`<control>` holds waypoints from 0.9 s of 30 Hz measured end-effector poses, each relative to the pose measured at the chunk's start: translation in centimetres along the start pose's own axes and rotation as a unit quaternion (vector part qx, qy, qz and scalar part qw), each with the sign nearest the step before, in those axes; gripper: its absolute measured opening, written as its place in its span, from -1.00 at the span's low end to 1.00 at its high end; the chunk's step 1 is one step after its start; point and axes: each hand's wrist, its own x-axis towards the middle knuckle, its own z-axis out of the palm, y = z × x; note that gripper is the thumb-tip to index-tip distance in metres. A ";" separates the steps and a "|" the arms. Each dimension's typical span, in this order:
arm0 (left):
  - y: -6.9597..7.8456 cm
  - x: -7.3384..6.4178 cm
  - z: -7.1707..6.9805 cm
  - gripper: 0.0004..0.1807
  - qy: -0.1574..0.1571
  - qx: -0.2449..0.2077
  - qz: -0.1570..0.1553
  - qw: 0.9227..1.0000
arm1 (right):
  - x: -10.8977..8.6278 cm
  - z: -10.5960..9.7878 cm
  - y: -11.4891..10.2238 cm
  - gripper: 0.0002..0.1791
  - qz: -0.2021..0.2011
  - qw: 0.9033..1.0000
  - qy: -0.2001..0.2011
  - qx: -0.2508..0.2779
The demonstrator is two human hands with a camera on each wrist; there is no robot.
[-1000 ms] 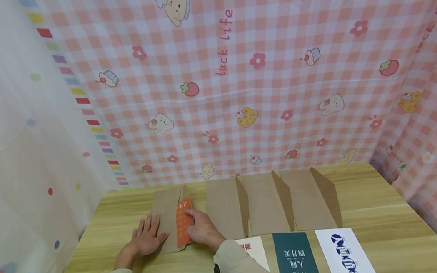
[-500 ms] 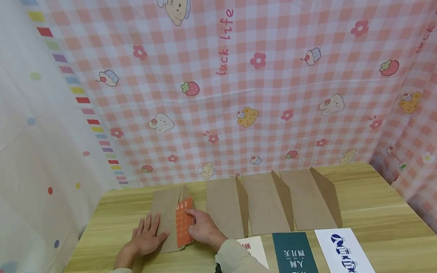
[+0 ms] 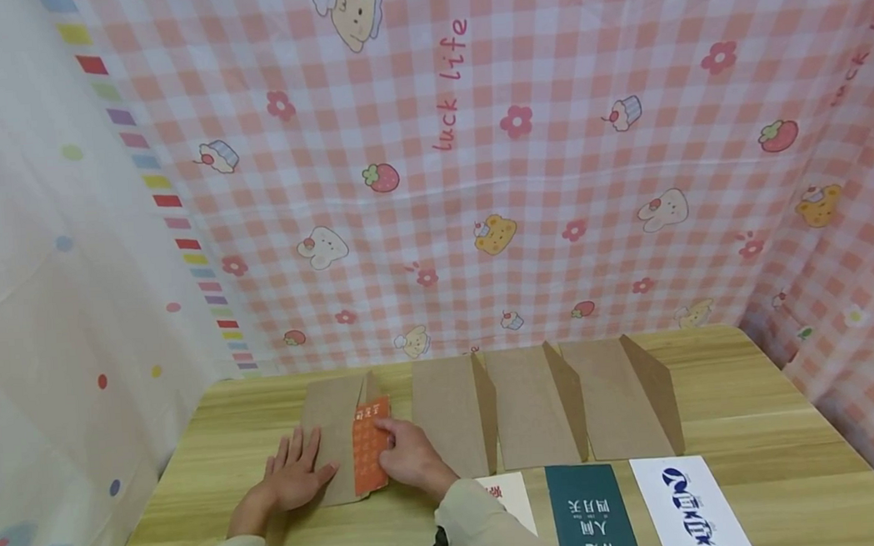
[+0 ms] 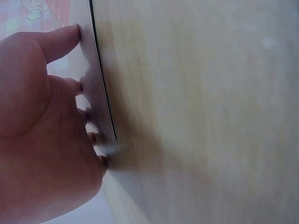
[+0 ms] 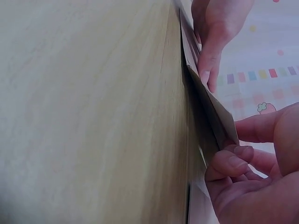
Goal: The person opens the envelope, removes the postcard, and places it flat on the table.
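A brown kraft paper envelope [image 3: 333, 409] lies at the left of the table. My left hand [image 3: 292, 481] rests on it with the fingers spread and straight; the left wrist view shows the fingertips pressing on its surface. An orange card [image 3: 370, 461] with pale printing sticks out of the envelope's right side, its left part hidden inside. My right hand [image 3: 412, 456] pinches the card's right edge between thumb and fingers. Seen from the right wrist, the card [image 5: 217, 109] is tilted, its outer edge lifted off the wood.
Three more brown envelopes, a left one [image 3: 449, 414], a middle one [image 3: 528, 409] and a right one [image 3: 610, 404], stand in a row with flaps unfolded. In front lie a cream card [image 3: 517, 498], partly under my right sleeve, a dark green card [image 3: 590, 506] and a white card [image 3: 687, 500].
My right hand has shifted slightly to the right, and the orange card has slid a little further out of the envelope with it. The left hand has stayed in place.
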 end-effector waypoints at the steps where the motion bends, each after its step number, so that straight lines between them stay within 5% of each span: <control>1: 0.0 0.0 0.0 -0.12 0.000 0.002 0.001 1.000 | 0.0 0.0 0.0 -0.35 0.002 1.000 -0.001 0.000; 18: -3.6 2.4 1.3 0.33 0.000 0.002 0.012 1.000 | -0.4 -0.6 0.4 -0.37 0.016 1.000 -0.015 0.012; 27: -3.8 2.5 1.7 0.47 0.014 -0.007 0.021 1.000 | -0.8 -0.9 0.2 -0.35 0.009 0.999 -0.019 0.030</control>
